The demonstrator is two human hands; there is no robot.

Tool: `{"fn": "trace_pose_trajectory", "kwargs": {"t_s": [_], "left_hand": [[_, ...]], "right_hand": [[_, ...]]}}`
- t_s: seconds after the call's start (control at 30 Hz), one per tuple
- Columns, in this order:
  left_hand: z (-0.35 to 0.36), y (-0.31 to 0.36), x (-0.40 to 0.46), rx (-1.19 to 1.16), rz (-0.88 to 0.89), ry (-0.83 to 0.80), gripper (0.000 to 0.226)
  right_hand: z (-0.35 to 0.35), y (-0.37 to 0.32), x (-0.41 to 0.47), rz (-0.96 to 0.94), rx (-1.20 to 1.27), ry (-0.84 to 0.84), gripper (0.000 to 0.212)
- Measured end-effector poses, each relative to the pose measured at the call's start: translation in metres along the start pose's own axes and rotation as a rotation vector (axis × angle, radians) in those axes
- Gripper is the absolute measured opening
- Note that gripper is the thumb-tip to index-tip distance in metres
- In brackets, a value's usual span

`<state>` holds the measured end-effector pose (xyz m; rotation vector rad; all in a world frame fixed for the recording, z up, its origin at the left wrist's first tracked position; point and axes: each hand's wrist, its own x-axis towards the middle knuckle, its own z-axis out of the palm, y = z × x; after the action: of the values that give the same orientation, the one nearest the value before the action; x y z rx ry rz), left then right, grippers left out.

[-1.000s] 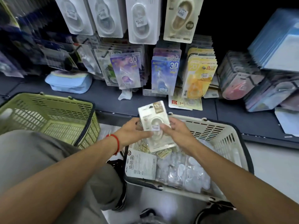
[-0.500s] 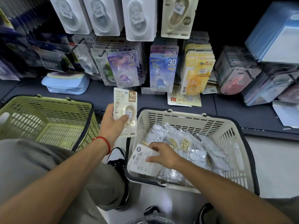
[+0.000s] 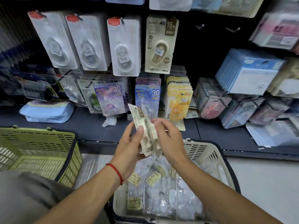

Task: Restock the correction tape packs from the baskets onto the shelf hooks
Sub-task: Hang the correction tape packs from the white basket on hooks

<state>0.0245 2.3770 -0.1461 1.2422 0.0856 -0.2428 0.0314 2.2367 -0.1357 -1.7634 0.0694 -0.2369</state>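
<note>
Both hands hold beige 15m correction tape packs (image 3: 146, 131) between them: left hand (image 3: 129, 147) fingers pinch one edge, right hand (image 3: 168, 139) fingers grip the other, likely aligning hang-holes above the white basket (image 3: 208, 152).

2 bare hooks (image 3: 233, 29) stand free right of the beige hanging pack (image 3: 160, 44).

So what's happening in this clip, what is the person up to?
A person is restocking a stationery shelf. Both hands hold a small stack of beige correction tape packs above the white basket, which has more bagged packs in it: the left hand grips the stack from the side, the right hand steadies it. A matching beige pack already hangs on a hook above. The green basket sits alongside.
</note>
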Motion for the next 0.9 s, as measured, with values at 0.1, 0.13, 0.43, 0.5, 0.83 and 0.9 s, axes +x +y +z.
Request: {"fn": "trace_pose_trajectory", "kwargs": {"t_s": [0.1, 0.13, 0.43, 0.5, 0.83, 0.9], "left_hand": [[0.011, 0.024, 0.003, -0.114, 0.017, -0.079, 0.047], [0.015, 0.031, 0.004, -0.137, 0.039, -0.088, 0.050], [0.043, 0.108, 0.025, -0.061, 0.205, -0.199, 0.054], [0.046, 0.124, 0.034, -0.022, 0.237, -0.215, 0.055], [0.029, 0.157, 0.065, 0.193, 0.548, 0.054, 0.048], [0.020, 0.165, 0.066, 0.192, 0.612, 0.126, 0.041]], "right_hand": [[-0.012, -0.029, 0.014, -0.099, -0.178, -0.069, 0.033], [-0.016, -0.038, 0.020, -0.132, -0.214, -0.095, 0.038], [-0.065, -0.087, 0.063, -0.238, -0.220, 0.014, 0.059], [-0.072, -0.095, 0.071, -0.125, -0.185, -0.011, 0.058], [-0.064, -0.115, 0.111, -0.264, 0.034, 0.056, 0.016], [-0.060, -0.119, 0.117, -0.285, 0.021, 0.052, 0.014]]}}
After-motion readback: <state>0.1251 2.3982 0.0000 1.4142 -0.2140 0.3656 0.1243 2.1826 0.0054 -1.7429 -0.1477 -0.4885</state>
